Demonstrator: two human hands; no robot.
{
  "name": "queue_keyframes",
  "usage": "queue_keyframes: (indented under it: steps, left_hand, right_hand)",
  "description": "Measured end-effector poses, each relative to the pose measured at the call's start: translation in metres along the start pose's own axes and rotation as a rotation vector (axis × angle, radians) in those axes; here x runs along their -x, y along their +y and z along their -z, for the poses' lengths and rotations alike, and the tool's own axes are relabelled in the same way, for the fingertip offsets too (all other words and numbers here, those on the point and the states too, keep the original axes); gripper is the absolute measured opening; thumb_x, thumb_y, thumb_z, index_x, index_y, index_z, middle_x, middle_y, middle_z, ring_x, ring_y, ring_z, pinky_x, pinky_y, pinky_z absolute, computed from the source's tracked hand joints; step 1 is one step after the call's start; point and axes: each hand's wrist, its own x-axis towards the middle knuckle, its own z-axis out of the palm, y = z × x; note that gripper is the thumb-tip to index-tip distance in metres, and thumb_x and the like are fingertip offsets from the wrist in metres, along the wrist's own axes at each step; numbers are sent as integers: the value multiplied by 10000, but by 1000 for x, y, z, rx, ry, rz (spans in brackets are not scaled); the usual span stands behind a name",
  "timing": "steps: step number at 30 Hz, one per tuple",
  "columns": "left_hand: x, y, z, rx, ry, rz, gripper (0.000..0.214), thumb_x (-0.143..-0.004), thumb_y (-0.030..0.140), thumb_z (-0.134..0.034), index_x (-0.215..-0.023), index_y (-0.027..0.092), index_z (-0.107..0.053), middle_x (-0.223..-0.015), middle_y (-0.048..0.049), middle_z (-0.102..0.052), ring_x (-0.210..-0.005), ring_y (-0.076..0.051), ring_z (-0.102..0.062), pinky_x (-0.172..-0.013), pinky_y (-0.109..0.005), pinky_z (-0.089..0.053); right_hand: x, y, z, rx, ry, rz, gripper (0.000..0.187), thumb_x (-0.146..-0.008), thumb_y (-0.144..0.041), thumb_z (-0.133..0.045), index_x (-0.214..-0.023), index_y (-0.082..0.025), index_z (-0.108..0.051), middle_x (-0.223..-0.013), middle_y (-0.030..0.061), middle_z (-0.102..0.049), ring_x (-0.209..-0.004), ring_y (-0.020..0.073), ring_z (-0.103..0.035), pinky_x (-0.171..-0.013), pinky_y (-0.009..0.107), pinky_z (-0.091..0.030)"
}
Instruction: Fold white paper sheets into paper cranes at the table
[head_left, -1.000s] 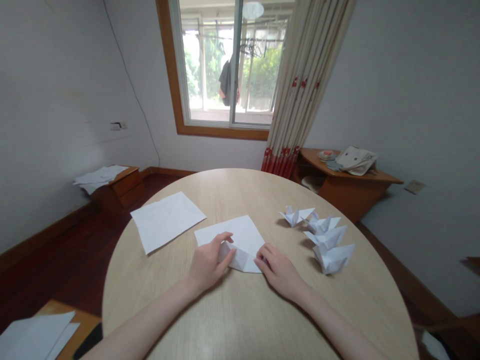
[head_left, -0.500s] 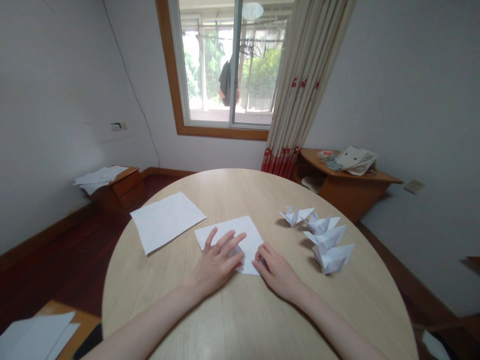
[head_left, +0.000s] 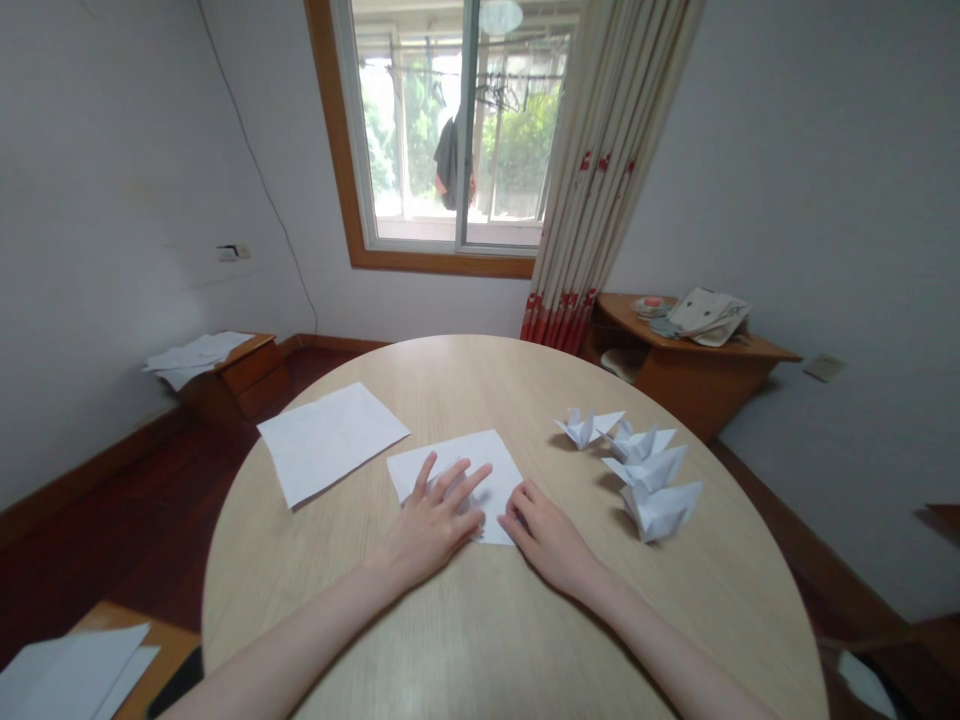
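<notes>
A white sheet of paper lies on the round wooden table in front of me. Over its lower left part rests my left hand, palm down, its fingers spread apart. At the lower right edge of the sheet, my right hand has curled fingers pressed together on the paper. The fingertips of that hand are partly hidden. Several folded paper birds stand in a close group to the right of my right hand.
Another white sheet lies at the table's left. Papers cover a low cabinet at the left wall, and more sheets lie at the lower left. A corner desk holding a cloth bag stands beyond the table, beside the curtain.
The whole view has shifted slightly. My right hand has moved a little along the paper's edge; my left hand stays spread on the sheet.
</notes>
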Motion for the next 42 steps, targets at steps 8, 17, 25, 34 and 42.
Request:
queue_keyframes:
  steps: [8,17,25,34,42]
  left_hand:
    - [0,4,5,102,-74,42,134,-914,309,-542,-896,234,-652,-1302,-28,-556,-1272,-238,-412,-1174,-492,-105]
    - [-2,17,4,210,-89,231,113,-835,265,-566,-898,190,-622,-1476,-112,-356,-1392,-308,-245,-1143,-587,-116]
    - [-2,19,7,251,-115,268,154,-771,257,-612,-909,190,-613,-1498,-114,-313,-1399,-333,-213,-1137,-606,-65]
    - [-4,18,9,247,-126,294,177,-758,284,-645,-916,207,-630,-1495,-106,-308,-1395,-352,-205,-1119,-638,-58]
    - [-3,15,9,240,-135,292,204,-748,319,-668,-918,209,-636,-1505,-109,-288,-1394,-362,-200,-1116,-643,-47]
  right_hand:
    - [0,0,0,-8,21,39,125,-912,-171,-473,-793,-205,-490,-886,33,-545,-739,168,-567,-684,297,-448]
    - [-1,-1,1,-29,13,33,124,-906,-167,-481,-787,-203,-489,-875,26,-538,-743,165,-566,-687,294,-449]
    - [0,-2,3,-42,-13,20,124,-905,-149,-473,-792,-200,-476,-893,29,-528,-745,159,-559,-699,297,-453]
    - [5,-7,4,238,50,125,76,-898,-161,-448,-889,-190,-517,-907,72,-564,-816,221,-530,-720,344,-406]
    - [9,-13,5,332,19,279,171,-930,-196,-432,-798,-191,-540,-881,70,-576,-844,221,-506,-775,366,-345]
